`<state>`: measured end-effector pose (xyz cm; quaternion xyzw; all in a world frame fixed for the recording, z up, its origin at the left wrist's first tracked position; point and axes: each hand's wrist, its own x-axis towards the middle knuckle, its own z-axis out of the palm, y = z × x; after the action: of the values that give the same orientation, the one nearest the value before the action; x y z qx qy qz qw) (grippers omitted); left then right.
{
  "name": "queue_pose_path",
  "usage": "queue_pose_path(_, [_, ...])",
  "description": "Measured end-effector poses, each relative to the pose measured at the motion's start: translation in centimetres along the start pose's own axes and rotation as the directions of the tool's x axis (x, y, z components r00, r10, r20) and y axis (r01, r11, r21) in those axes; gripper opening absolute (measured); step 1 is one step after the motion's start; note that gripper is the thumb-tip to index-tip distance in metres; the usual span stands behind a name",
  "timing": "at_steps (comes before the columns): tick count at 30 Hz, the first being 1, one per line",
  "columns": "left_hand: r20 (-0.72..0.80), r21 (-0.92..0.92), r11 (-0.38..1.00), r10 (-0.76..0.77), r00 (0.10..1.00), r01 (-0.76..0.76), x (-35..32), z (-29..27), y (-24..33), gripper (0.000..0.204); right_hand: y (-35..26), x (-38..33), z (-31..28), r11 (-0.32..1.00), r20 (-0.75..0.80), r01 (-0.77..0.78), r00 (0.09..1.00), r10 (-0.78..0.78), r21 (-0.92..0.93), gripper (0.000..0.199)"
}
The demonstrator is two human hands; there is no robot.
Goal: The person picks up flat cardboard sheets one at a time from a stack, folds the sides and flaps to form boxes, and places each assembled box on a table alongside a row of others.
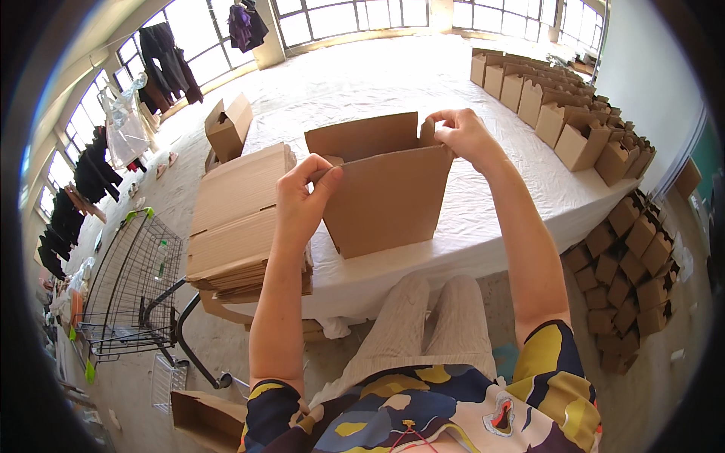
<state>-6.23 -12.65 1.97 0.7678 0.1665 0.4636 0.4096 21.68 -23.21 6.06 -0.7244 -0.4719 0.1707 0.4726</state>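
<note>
A brown cardboard box [389, 200] stands upright on the white-covered table in front of me, its top unclosed. My left hand [308, 189] pinches its near left top corner, thumb on the outer face. At the right top corner my right hand [462, 136] grips the edge and a small side flap between thumb and fingers. The box's inside is mostly hidden behind its near wall. Just left of it lies a stack of flat cardboard blanks [230, 204], close to my left forearm.
Rows of formed boxes [559, 113] line the table's right side. More boxes are piled [627, 264] on the floor below them. Left are a wire shopping cart [128, 287] and another box [229, 124]. An unclosed box [208, 419] sits by my left side. Clothes [162, 64] hang near the windows.
</note>
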Motion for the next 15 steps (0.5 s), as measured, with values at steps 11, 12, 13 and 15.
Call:
queue_pose_path(11, [0.095, 0.074, 0.997, -0.029, 0.995, 0.022, 1.2, 0.9, 0.4, 0.012, 2.9, -0.7, 2.0, 0.972, -0.199, 0.100, 0.978, -0.057, 0.214, 0.041])
queue_pose_path(12, [0.099, 0.074, 0.997, -0.027, 0.995, 0.020, 1.2, 0.8, 0.3, 0.013, 2.7, -0.8, 2.1, 0.971, -0.207, 0.098, 0.977, -0.052, 0.219, 0.040])
queue_pose_path(13, [0.093, 0.074, 0.997, -0.025, 0.995, 0.018, 1.2, 0.9, 0.3, 0.012, 2.6, -0.9, 2.2, 0.970, -0.214, 0.096, 0.976, -0.047, 0.225, 0.040])
queue_pose_path(15, [0.085, 0.070, 0.997, -0.016, 0.996, 0.010, 1.4, 1.2, 0.4, 0.012, 2.9, -0.9, 2.2, 0.969, -0.241, 0.123, 0.968, -0.069, 0.216, 0.038])
